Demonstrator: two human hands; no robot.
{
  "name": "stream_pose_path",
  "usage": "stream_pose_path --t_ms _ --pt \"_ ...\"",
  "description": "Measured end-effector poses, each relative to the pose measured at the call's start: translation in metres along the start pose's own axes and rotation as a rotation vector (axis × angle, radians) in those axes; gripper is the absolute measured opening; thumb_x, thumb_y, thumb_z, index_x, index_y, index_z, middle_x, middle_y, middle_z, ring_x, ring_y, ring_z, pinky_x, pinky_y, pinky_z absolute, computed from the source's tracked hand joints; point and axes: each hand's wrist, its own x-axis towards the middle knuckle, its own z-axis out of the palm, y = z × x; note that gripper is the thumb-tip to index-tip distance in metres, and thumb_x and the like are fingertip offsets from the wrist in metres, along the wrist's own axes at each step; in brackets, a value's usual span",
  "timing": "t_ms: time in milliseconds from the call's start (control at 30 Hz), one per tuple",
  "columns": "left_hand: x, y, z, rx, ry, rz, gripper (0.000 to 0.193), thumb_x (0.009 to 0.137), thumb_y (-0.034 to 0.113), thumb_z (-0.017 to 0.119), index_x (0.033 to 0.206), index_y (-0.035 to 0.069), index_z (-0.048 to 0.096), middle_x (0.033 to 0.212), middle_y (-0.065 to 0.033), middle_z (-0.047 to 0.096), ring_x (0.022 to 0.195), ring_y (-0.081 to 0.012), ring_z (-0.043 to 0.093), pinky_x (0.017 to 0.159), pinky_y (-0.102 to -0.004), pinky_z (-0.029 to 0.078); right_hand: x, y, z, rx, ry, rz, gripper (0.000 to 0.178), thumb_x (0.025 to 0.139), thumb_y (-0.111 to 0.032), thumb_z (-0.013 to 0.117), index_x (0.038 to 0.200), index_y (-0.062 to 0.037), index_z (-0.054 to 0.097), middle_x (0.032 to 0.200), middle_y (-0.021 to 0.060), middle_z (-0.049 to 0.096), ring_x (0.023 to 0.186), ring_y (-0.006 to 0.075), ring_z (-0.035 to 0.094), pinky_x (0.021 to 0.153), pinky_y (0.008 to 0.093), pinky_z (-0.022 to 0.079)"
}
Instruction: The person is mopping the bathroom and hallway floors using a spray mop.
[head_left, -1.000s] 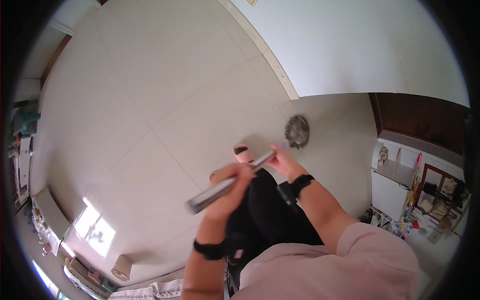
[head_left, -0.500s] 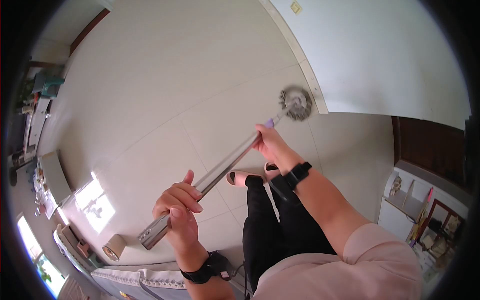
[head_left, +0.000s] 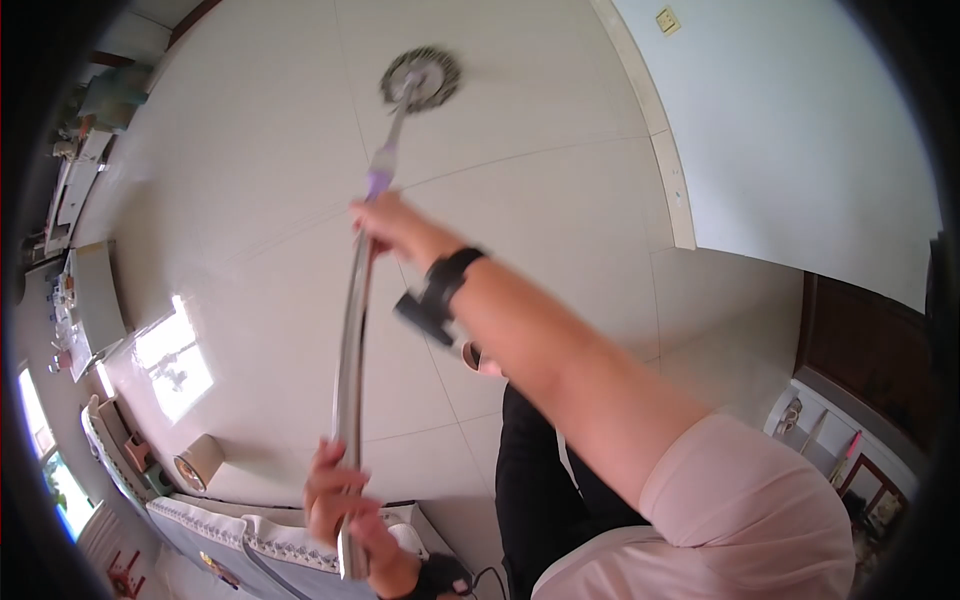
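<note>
A mop (head_left: 349,350) with a shiny metal pole, a purple collar and a round grey fringed head reaches away from me across the floor. Its head (head_left: 437,80) lies flat on the tiles at the far side, slightly blurred. My right hand (head_left: 392,222) is wrapped round the pole just below the purple collar, arm stretched forward. Lower down, near the pole's top end, my left hand (head_left: 345,505) grips it with fingers curled round; motion blurs it a little. Black bands sit on both wrists.
Pale tiled floor (head_left: 540,210) spreads ahead. A white wall (head_left: 780,130) with a baseboard stands on the right, beside a dark brown door (head_left: 860,330). A grey sofa (head_left: 250,555) and a small bin (head_left: 200,462) are at lower left; a cabinet (head_left: 95,300) stands farther left.
The mop head has swept from beside the wall's corner to the far left. My right hand moved left and forward; my left hand came down nearer me, both still holding the pole.
</note>
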Motion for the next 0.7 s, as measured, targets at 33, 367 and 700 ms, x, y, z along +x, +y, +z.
stream_pose_path --t_ms 33,367,700 --pt "-0.017 0.008 -0.028 0.056 0.071 0.012 0.046 0.09 0.04 0.033 0.06 0.005 0.035 0.069 -0.0113 0.045 0.083 -0.032 0.052 0.087 -0.049 0.039 -0.03 0.016 0.038 0.19 -0.051 0.05 0.018 0.081 -0.014 0.05 0.079 0.0024 0.046 0.066 0.0101 0.051 0.05 0.0224 0.058 0.043 0.0358 0.051" --pt "-0.054 0.171 -0.132 -0.301 0.358 0.058 0.031 0.081 0.025 0.039 0.054 0.01 0.037 0.045 -0.0026 0.035 0.047 -0.0168 0.042 0.056 -0.033 0.039 -0.291 0.082 0.051 0.559 -0.219 0.466 0.017 0.079 -0.015 0.054 0.074 -0.0004 0.047 0.071 0.0088 0.051 0.064 0.0203 0.059 0.058 0.0354 0.055" --pt "-0.097 0.135 0.082 -0.92 -0.602 -0.13 0.012 0.071 0.001 0.05 0.061 0.004 0.045 0.067 -0.007 0.052 0.067 -0.0234 0.056 0.083 -0.0424 0.045 -0.375 0.135 -0.255 0.556 0.509 0.159 0.016 0.083 -0.016 0.05 0.078 -0.0013 0.047 0.067 0.0079 0.051 0.061 0.0249 0.058 0.056 0.0374 0.052"
